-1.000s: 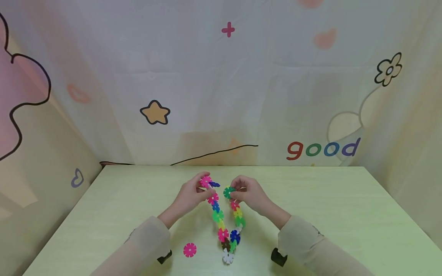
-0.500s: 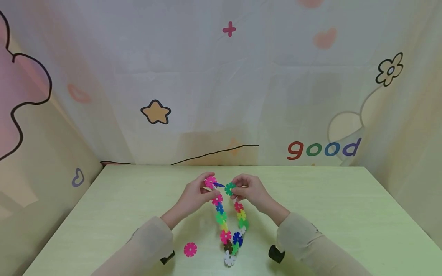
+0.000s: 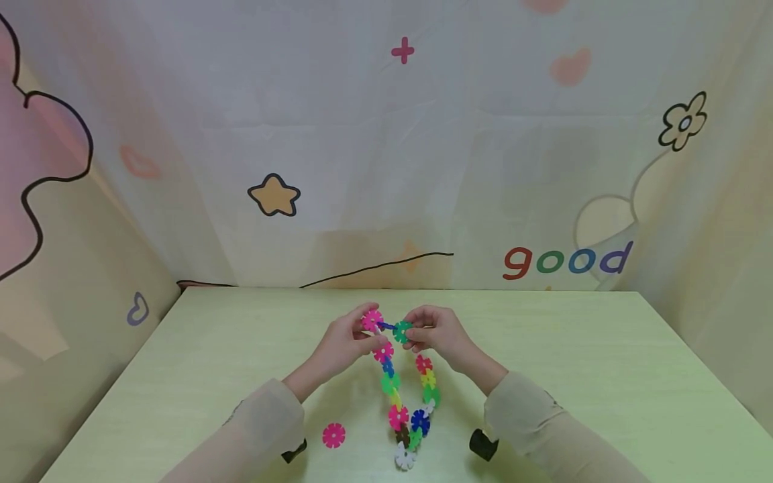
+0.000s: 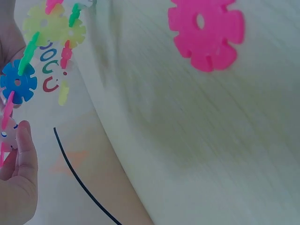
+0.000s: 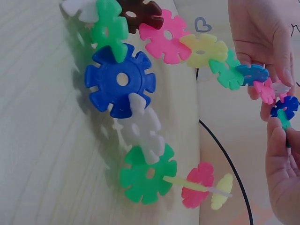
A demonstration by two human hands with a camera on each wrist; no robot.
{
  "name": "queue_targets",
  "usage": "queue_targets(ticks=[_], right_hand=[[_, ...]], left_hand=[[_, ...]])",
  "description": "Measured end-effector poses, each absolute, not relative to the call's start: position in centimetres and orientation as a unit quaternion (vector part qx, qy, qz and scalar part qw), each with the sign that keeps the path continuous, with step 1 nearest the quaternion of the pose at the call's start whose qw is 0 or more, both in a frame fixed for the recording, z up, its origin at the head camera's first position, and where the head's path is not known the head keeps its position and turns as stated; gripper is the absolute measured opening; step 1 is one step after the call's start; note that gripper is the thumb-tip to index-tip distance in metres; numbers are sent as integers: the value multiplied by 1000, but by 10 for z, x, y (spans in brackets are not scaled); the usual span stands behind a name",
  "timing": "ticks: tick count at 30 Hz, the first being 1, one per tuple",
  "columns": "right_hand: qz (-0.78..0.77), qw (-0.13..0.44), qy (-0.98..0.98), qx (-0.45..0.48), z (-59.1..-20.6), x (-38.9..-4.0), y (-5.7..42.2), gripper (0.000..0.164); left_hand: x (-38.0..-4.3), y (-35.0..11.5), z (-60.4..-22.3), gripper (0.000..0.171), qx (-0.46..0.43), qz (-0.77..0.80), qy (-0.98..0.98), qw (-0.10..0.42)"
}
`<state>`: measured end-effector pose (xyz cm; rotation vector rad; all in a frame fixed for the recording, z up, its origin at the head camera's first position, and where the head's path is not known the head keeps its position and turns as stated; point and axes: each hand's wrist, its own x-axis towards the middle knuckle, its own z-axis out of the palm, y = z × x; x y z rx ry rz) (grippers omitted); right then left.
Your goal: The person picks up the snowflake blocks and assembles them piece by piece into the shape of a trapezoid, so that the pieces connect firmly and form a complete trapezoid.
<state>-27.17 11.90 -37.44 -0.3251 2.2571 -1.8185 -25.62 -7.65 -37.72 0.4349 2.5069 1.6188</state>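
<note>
A chain of slotted plastic flower discs (image 3: 390,383) in several colours hangs in a U between the hands. My left hand (image 3: 344,341) holds its left end, fingers and thumb around the pink disc (image 3: 372,320) and those beside it. Sticking out to the right from there is a dark blue disc (image 5: 286,107). My right hand (image 3: 442,339) pinches a green disc (image 3: 402,331) that meets the blue one's edge; whether their slots interlock I cannot tell. The chain's other end, a yellow disc (image 5: 222,192), hangs apart from the right hand in the right wrist view.
One loose pink disc (image 3: 333,435) lies on the pale wooden table (image 3: 543,389), left of the chain's bottom. A printed curtain (image 3: 362,168) rises behind the table's far edge. Dark straps (image 3: 484,445) show at the wrists.
My left hand has shifted right with the chain, closing the gap between the blue disc and the green disc. The chain's lower part swung slightly right. My right hand has barely moved.
</note>
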Motion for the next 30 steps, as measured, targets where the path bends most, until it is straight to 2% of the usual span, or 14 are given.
queue_targets(ticks=[10, 19, 30], right_hand=[[-626, 106, 768, -88, -372, -267, 118, 19], [-623, 95, 771, -92, -370, -264, 118, 18], [-609, 89, 780, -113, -368, -267, 120, 21]], left_hand=[[-253, -74, -376, 60, 154, 531, 831, 67], [-250, -70, -375, 55, 167, 504, 846, 48], [-257, -68, -374, 45, 150, 508, 844, 76]])
